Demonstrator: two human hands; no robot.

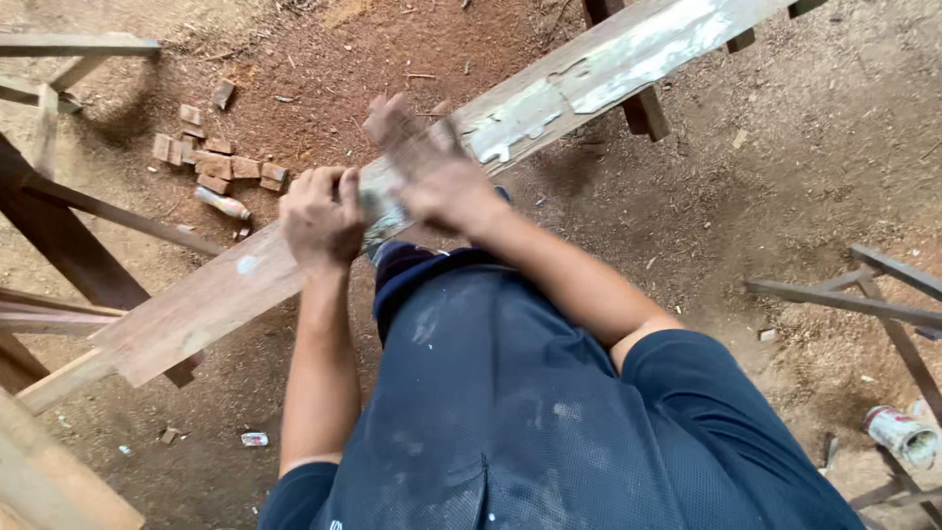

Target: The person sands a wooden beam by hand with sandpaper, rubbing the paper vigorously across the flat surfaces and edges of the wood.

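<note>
A head-worn camera is looking down over a dark blue shirt at two bare hands working on a long wooden plank that is running diagonally from about 8 o'clock up to 1 o'clock, resting above a reddish dirt floor. At far left, dark wooden frame pieces are standing at 9 o'clock. Just right of them, toward 10 o'clock, small wooden offcut blocks are lying scattered on the dirt beside a small tube-like container. Near the centre, the left hand is curling its fingers closed around the near edge of the plank, gripping it. Just to its right, the right hand is lying on top of the plank, blurred by motion; whether its fingers are holding anything cannot be told. Beyond it, pale filler patches are covering the plank toward 1 o'clock. At 4 o'clock, a dented can is lying beside thin metal bars
</note>
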